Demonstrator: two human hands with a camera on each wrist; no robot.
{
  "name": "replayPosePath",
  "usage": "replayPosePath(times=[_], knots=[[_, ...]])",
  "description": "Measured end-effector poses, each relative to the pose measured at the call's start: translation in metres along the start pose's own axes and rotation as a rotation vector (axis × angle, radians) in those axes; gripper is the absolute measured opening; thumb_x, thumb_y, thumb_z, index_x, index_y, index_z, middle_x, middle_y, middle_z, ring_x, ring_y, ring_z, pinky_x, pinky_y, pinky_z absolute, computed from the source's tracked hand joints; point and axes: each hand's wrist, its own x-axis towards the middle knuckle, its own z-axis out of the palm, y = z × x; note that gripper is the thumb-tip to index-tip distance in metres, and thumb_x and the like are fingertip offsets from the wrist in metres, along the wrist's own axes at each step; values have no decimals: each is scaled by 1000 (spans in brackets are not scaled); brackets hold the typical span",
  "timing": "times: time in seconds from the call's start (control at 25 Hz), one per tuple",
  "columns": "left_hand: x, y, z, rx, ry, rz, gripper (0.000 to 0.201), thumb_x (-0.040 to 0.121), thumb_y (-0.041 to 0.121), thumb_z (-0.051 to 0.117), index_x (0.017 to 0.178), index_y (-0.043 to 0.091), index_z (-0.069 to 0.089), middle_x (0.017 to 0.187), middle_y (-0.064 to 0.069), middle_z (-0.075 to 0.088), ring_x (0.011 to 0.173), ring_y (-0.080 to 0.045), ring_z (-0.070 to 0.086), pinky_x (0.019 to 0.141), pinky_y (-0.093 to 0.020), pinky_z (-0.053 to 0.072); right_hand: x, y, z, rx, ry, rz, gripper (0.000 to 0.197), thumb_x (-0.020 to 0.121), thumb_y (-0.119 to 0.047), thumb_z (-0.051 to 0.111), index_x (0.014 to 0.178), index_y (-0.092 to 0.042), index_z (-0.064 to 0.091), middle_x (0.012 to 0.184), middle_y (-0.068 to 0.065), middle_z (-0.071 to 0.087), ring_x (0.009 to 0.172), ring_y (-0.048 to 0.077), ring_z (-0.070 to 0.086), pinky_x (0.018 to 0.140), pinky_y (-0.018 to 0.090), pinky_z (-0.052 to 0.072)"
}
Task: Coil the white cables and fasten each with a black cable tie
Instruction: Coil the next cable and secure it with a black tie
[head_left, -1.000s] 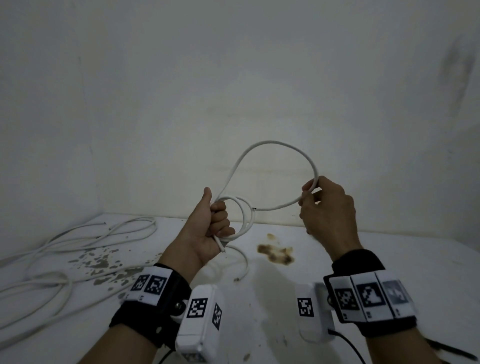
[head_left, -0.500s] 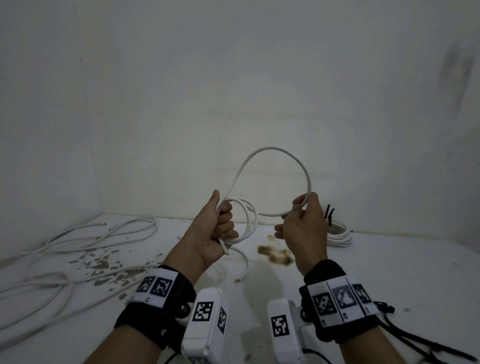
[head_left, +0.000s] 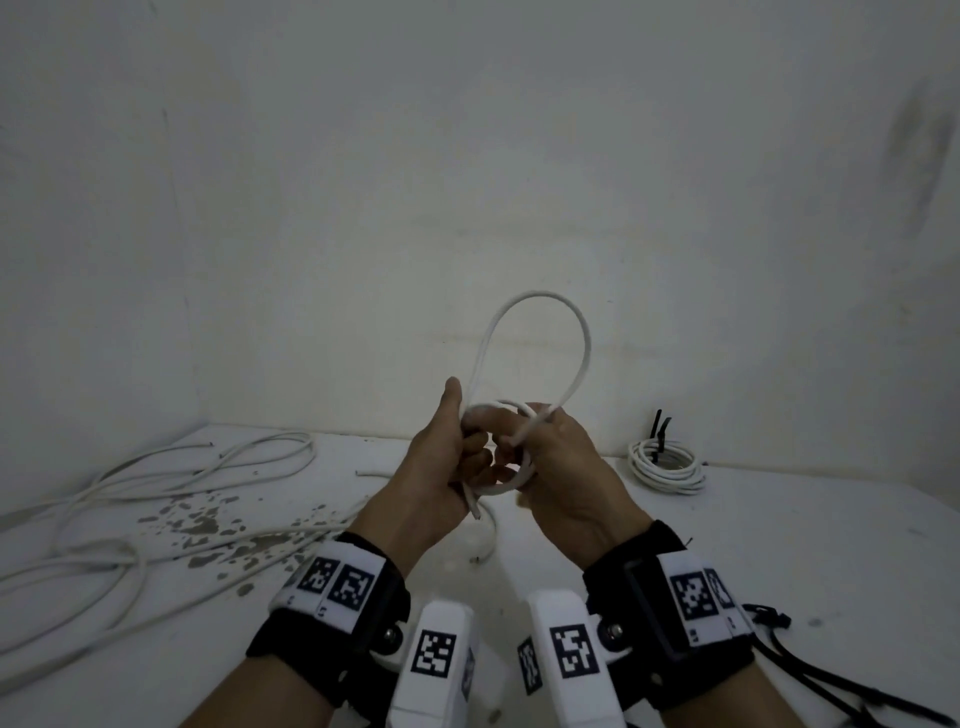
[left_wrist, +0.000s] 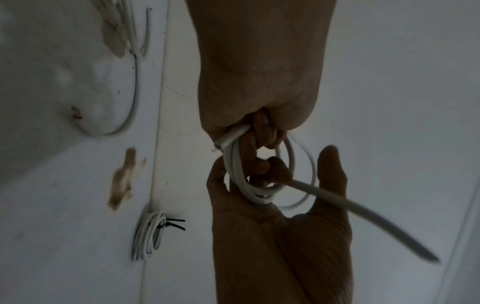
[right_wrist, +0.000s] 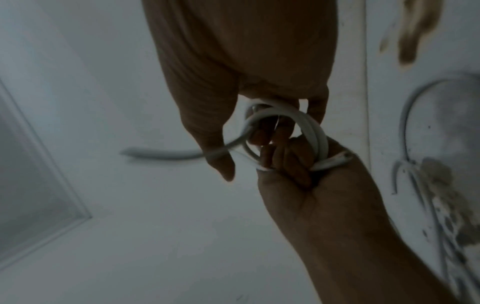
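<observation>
Left hand (head_left: 441, 467): we grip the small coil of the white cable (head_left: 535, 338) at centre frame.
Right hand (head_left: 566, 478): we pinch the cable's tall loop down onto the coil.
Tied coil (head_left: 667, 470): right of centre on the surface (head_left: 779, 545), black cable tie (head_left: 661, 431) upright.
Loose cables (head_left: 156, 483): lower left.

No readable words, brands or numbers appear. Black-and-white square code markers (head_left: 337, 581) sit on the wristbands, carrying no legible text.

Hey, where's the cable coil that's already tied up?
In the head view, the finished coil lies on the table at the far right by the wall, beyond the right hand, its black cable tie sticking up.
</observation>
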Motion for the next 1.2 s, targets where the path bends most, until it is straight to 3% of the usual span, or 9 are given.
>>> replayPosePath(times=[0.12,0.28,0.44,0.6,0.72,0.88,0.96,1.12,1.2], knots=[[-9,15,4,12,4,20,61,91,66,45,69,10,55,48,0,39,37,-8,31,35,-19,34,-1,-6,-5,-32,-72,36,27,81,11,64,103,-4,57,75,9,61,61,17,63,61,33,55],[-15,25,1,-18,33,54,57,91,62,50,55,21,35,45,7,19,34,-8,16,34,-20,23,-7,-14,-8,-331,-97,70,41,84,16,55,112,-14,53,93,11,56,80,26,65,78,46,61],[-9,26,-2,-72,53,54,56,92,61,50,55,22,33,43,8,19,33,-7,15,35,-20,20,-16,-20,-10,-444,-88,150,31,92,7,48,115,-14,54,111,23,61,71,30,65,56,42,60],[8,36,-48,-159,173,67,55,94,59,47,57,22,28,37,8,17,26,-7,14,33,-17,15,-16,-36,-29,-515,37,122,27,93,2,43,114,-9,57,71,21,68,38,26,49,38,23,41],[16,30,-89,-174,306,42,54,96,45,55,57,22,25,36,7,16,26,-8,13,33,-16,15,-13,-56,-45,-350,265,36,23,89,4,41,91,-5,62,42,6,39,31,16,23,39,16,21],[26,17,-118,-216,356,37,45,99,27,52,62,21,28,36,8,18,27,-8,13,34,-13,16,-24,-81,-47,-146,267,-71,24,87,3,36,79,-9,54,40,-1,25,27,12,16,32,19,23],[28,15,-119,-210,360,39,45,98,27,53,61,21,28,37,8,18,28,-8,13,34,-14,15,-30,-85,-39,-324,191,-102,23,90,0,37,80,-9,56,43,3,30,28,15,23,35,21,27],[25,19,-102,-46,356,69,45,94,30,57,60,23,29,39,8,18,29,-9,13,35,-16,14,-53,-82,-12,-1249,-285,-11,32,102,-51,40,101,-29,64,84,-1,70,74,17,66,65,31,52],[20,28,-85,47,331,110,45,92,31,60,59,23,31,39,8,20,30,-9,14,35,-17,16,-52,-67,-8,-1562,-321,70,53,93,-71,32,124,-35,54,128,6,62,126,25,52,99,42,45]])
